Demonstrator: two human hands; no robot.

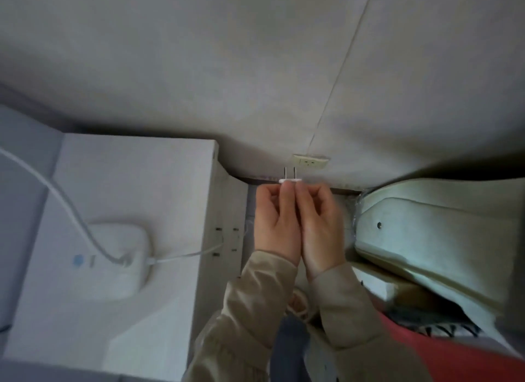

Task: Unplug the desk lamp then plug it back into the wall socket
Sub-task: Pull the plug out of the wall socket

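Lamp base (115, 256) sits on the white cabinet (136, 165) at the left, its cord (184, 257) trailing off the cabinet's right edge toward the gap by the wall. Next along, the left hand (277, 222) and right hand (319, 225) are pressed side by side, fingertips pinched together on the white plug (289, 179), probably to keep it steady and square. Its two prongs point up toward the wall socket (311, 161), which lies just beyond and a little to the right, not yet touched. So the plug is out, and I'd say it needs nudging rightward before going in. Farther right, a pale padded thing crowds the corner.
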